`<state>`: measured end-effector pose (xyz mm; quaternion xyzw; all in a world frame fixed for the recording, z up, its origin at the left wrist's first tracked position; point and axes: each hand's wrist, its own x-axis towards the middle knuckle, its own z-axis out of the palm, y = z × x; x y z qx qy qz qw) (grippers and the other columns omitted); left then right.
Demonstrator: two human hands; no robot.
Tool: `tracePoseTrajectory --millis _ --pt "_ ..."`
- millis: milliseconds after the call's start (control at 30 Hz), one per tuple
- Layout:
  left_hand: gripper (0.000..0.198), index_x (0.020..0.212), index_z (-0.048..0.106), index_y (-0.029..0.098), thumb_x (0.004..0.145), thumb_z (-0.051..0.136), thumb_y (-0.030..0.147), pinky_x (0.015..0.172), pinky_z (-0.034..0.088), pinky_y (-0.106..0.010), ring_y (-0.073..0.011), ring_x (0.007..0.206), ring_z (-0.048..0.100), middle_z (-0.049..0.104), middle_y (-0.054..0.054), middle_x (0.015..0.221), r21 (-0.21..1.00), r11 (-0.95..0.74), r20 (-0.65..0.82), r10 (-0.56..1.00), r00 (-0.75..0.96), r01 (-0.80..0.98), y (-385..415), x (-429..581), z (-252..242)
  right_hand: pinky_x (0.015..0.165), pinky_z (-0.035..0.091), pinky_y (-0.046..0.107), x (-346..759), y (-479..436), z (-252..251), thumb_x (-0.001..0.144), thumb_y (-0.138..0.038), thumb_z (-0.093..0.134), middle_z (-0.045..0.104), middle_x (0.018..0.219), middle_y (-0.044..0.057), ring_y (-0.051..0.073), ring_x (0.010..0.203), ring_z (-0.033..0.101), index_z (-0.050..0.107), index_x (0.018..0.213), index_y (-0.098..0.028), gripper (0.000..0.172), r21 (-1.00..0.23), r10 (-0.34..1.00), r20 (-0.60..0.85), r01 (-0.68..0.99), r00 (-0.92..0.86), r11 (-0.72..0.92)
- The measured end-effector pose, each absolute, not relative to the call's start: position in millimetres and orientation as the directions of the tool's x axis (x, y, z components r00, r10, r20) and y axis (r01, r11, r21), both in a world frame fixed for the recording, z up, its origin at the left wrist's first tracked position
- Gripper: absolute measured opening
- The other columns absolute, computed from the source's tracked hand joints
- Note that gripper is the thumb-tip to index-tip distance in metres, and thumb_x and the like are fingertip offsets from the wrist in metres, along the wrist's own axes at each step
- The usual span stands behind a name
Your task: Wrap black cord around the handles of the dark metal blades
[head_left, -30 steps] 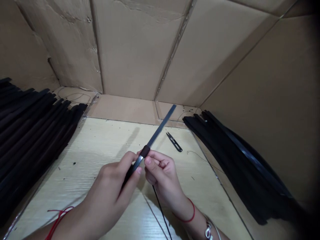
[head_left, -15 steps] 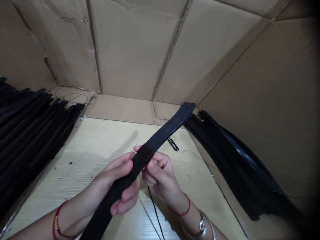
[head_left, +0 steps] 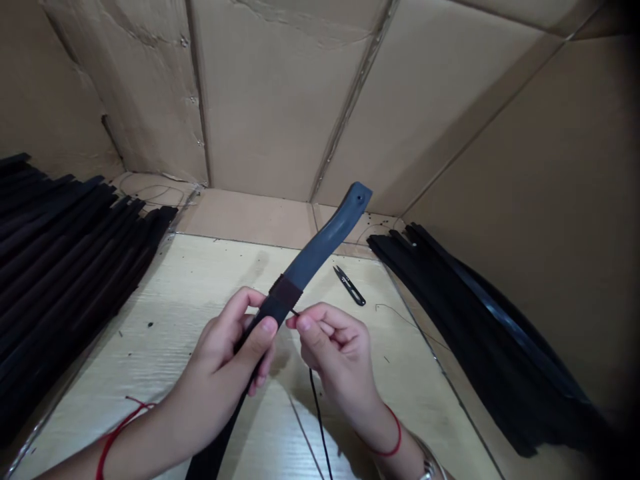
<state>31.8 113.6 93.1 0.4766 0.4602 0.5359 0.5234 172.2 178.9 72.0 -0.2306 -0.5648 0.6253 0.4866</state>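
Observation:
A long, flat black strip [head_left: 325, 243] slants up and away over the table, its curved far end bare and pierced by a small hole. Dark cord is wound in a tight band [head_left: 286, 294] around its middle, with black covering below. My left hand [head_left: 235, 353] is wrapped round the strip just under the band, thumb on top. Beside the band, my right hand [head_left: 337, 347] pinches the dark cord [head_left: 320, 420] close to the strip's edge. From that hand the cord's loose length hangs down toward the bottom of the view.
Black thread snips [head_left: 350, 287] lie on the pale tabletop [head_left: 200, 280] beyond my right hand. Many dark strips [head_left: 65, 267] are piled at the left, and several more [head_left: 470, 333] lie along the right edge. Cardboard walls [head_left: 270, 100] enclose the back and right side.
The strip has turned over slightly in my left hand, its far end shifting left and up. My right hand has drawn away from the band, pulling a short stretch of cord out.

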Motion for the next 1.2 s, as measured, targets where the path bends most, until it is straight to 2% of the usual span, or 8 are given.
tracePoseTrajectory --millis 167,300,400,467,567,700,833,1200 --pt "0.023 0.096 0.043 0.021 0.095 0.050 0.043 0.046 0.037 -0.013 -0.0044 0.046 0.044 0.049 0.007 0.056 0.986 -0.025 0.023 1.000 -0.011 -0.167 113 32 92 0.036 0.013 0.019 171 178 69 0.085 -0.036 0.068 0.034 0.044 -0.008 0.003 0.038 0.019 0.069 0.077 -0.015 0.023 -0.928 0.869 0.264 -0.355 -0.419 0.110" --pt "0.018 0.096 0.040 0.022 0.097 0.048 0.039 0.041 0.033 -0.011 -0.0038 0.043 0.043 0.047 0.008 0.055 0.929 0.068 0.004 0.981 0.196 -0.363 117 29 91 0.036 0.013 0.018 170 180 66 0.085 -0.036 0.069 0.031 0.045 -0.008 0.003 0.039 0.018 0.065 0.073 -0.015 0.024 -0.897 0.848 0.280 -0.438 -0.450 0.064" --pt "0.013 0.097 0.041 0.022 0.100 0.040 0.034 0.038 0.029 -0.011 -0.0035 0.038 0.039 0.044 0.008 0.053 0.847 0.164 0.058 0.917 0.395 -0.506 120 27 89 0.037 0.014 0.016 172 181 68 0.085 -0.032 0.070 0.034 0.049 -0.009 0.003 0.040 0.018 0.068 0.099 -0.020 0.019 -0.877 0.810 0.302 -0.479 -0.503 0.029" --pt "0.016 0.104 0.042 0.021 0.101 0.032 0.033 0.034 0.027 -0.012 -0.0044 0.034 0.035 0.040 0.008 0.051 0.777 0.238 0.113 0.858 0.500 -0.583 121 27 86 0.038 0.014 0.015 174 181 70 0.084 -0.028 0.072 0.041 0.054 -0.008 0.003 0.041 0.021 0.059 0.125 -0.027 0.043 -0.872 0.771 0.318 -0.490 -0.552 0.009" --pt "0.027 0.116 0.041 0.021 0.101 0.026 0.037 0.032 0.027 -0.013 -0.0063 0.033 0.035 0.040 0.007 0.050 0.731 0.332 0.127 0.793 0.596 -0.597 121 27 83 0.037 0.015 0.015 176 181 72 0.086 -0.029 0.069 0.048 0.061 -0.004 0.003 0.043 0.024 0.065 0.119 -0.026 0.033 -0.876 0.716 0.337 -0.483 -0.611 0.000" --pt "0.032 0.110 0.041 0.023 0.096 0.042 0.052 0.036 0.033 -0.012 -0.0064 0.041 0.046 0.051 0.005 0.060 0.899 0.239 -0.057 0.895 0.442 -0.367 121 27 83 0.036 0.013 0.016 176 182 68 0.086 -0.030 0.069 0.038 0.055 -0.006 0.002 0.041 0.020 0.072 0.102 -0.020 0.019 -0.881 0.788 0.343 -0.466 -0.511 0.080" --pt "0.026 0.091 0.044 0.020 0.092 0.054 0.044 0.045 0.039 -0.012 -0.0049 0.050 0.050 0.051 0.005 0.063 0.993 0.045 -0.027 0.986 0.164 -0.111 121 28 87 0.037 0.014 0.016 174 186 66 0.085 -0.030 0.070 0.035 0.053 -0.007 0.002 0.041 0.020 0.071 0.103 -0.018 0.022 -0.912 0.838 0.293 -0.397 -0.461 0.101" --pt "0.027 0.088 0.041 0.019 0.095 0.048 0.045 0.035 0.038 -0.009 -0.0048 0.042 0.053 0.055 0.005 0.065 0.895 0.220 -0.101 0.947 0.304 -0.387 119 27 93 0.037 0.018 0.014 171 188 64 0.087 -0.024 0.069 0.034 0.051 -0.008 0.002 0.042 0.021 0.072 0.094 -0.023 0.009 -0.859 0.829 0.339 -0.506 -0.445 0.079"
